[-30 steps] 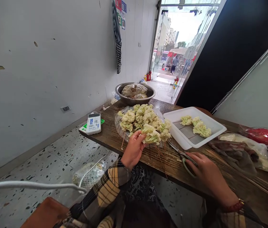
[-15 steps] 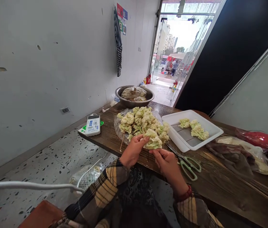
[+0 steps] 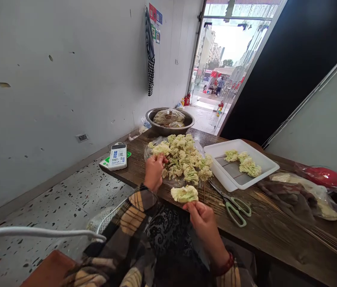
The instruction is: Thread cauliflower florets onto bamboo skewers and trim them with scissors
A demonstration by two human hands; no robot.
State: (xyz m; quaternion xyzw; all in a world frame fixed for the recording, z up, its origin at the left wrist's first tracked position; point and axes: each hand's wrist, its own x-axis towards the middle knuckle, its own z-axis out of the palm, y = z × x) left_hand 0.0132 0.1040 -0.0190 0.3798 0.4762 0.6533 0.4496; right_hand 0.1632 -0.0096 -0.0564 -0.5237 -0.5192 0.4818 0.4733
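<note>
- White box, left of the left hand and nearer the table's end: large blue Chinese characters on the upper left of its face, smaller dark print below; too blurred to read with certainty.
- Same face, on its right: a small square code.
- Green card, under that box, between it and the left hand: pale marks, not legible.
- Wall, beyond and above the left hand: a cluster of four cards. Red card and blue card on top; green card with a white middle and blue-edged card below. Square code patterns show; their wording is too small to read.
</note>
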